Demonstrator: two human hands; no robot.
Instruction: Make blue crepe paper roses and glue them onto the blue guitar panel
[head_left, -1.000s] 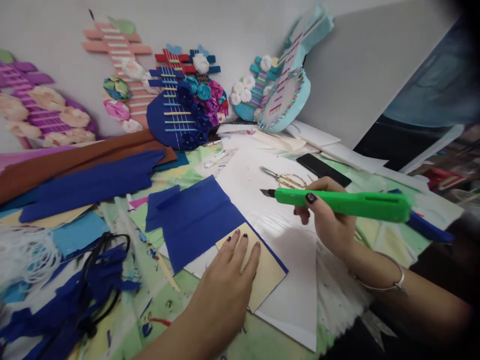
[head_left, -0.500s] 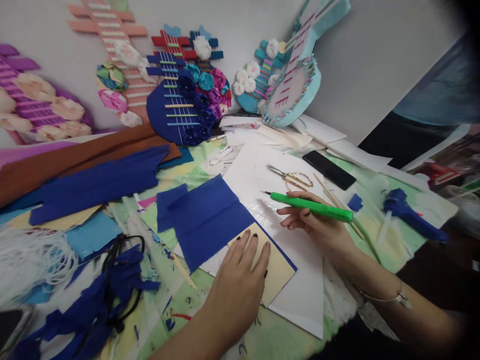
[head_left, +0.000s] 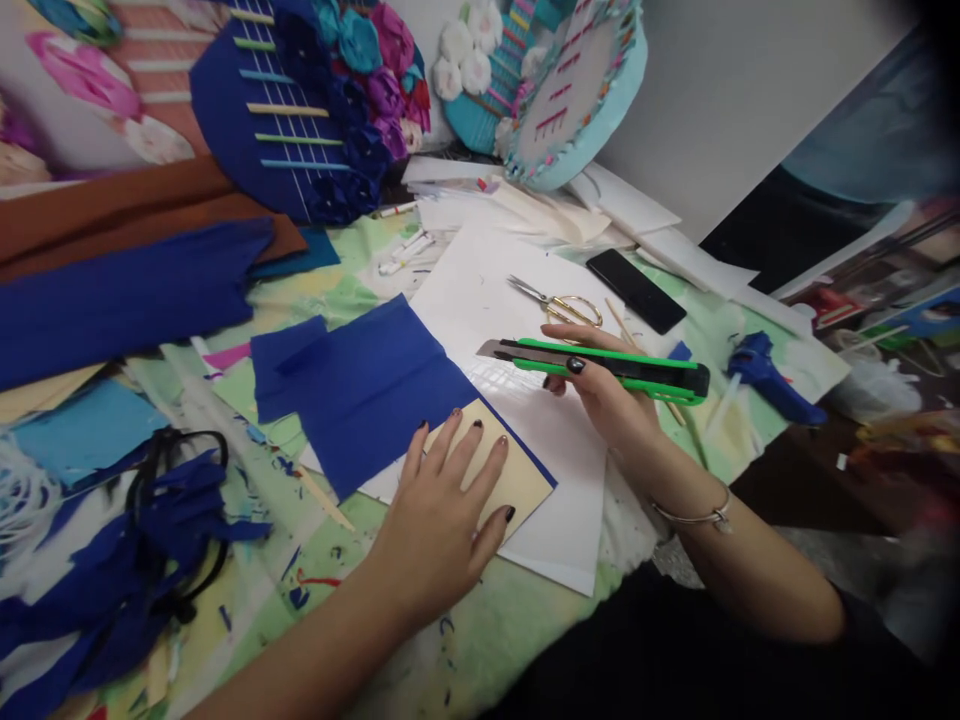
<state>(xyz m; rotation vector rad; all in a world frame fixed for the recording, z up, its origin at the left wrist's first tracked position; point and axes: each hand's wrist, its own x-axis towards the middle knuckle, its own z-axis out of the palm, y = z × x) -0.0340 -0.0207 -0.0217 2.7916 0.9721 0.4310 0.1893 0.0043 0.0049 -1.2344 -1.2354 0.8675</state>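
In my right hand (head_left: 611,400) is a green utility knife (head_left: 600,368), its blade out and pointing left above the white board (head_left: 570,520). My left hand (head_left: 442,510) lies with fingers spread on a cream square of card (head_left: 517,450). That square rests on a sheet of dark blue crepe paper (head_left: 382,400), and a thin blue margin shows along its right side. Beneath the blue sheet, the white board carries cut marks near the knife. Gold-handled scissors (head_left: 555,300) lie on the board just beyond my right hand.
A black phone (head_left: 636,290) and a blue glue gun (head_left: 772,375) lie to the right. Blue scraps (head_left: 172,540) and a black cord (head_left: 217,560) are heaped at left. Decorated paper guitars, a dark blue one (head_left: 247,110) among them, lean along the wall. A wooden stick lies beside the scissors.
My right hand has turned the knife so its flat side and wide blade face show. My left thumb has spread outward on the card. The whole view has shifted.
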